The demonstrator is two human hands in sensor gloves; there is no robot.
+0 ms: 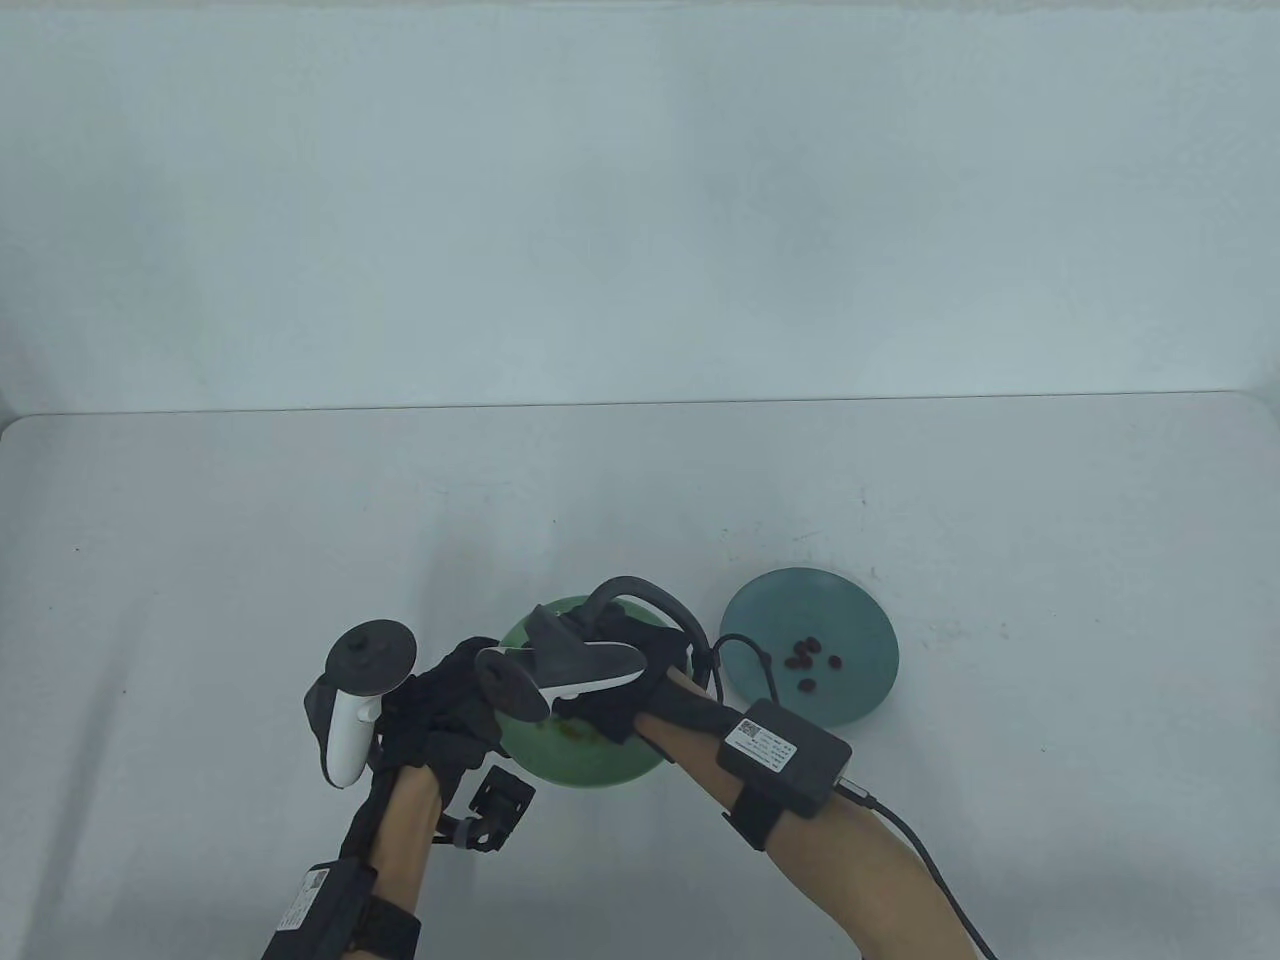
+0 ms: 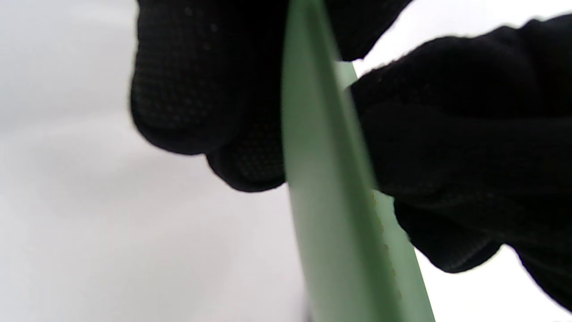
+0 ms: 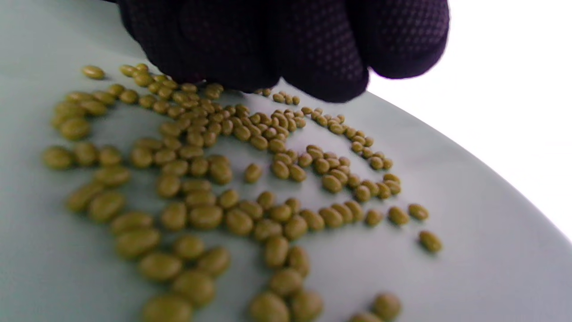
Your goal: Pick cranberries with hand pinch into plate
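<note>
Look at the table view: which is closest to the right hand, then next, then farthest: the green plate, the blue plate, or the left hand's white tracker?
1. green plate: directly under the right hand.
2. white tracker: off to its left.
3. blue plate: off to its right, holding dark cranberries.
Two and three are almost too close to call.

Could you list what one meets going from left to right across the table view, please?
Left hand → green plate with the right hand over it → teal plate holding a few dark cranberries.
</note>
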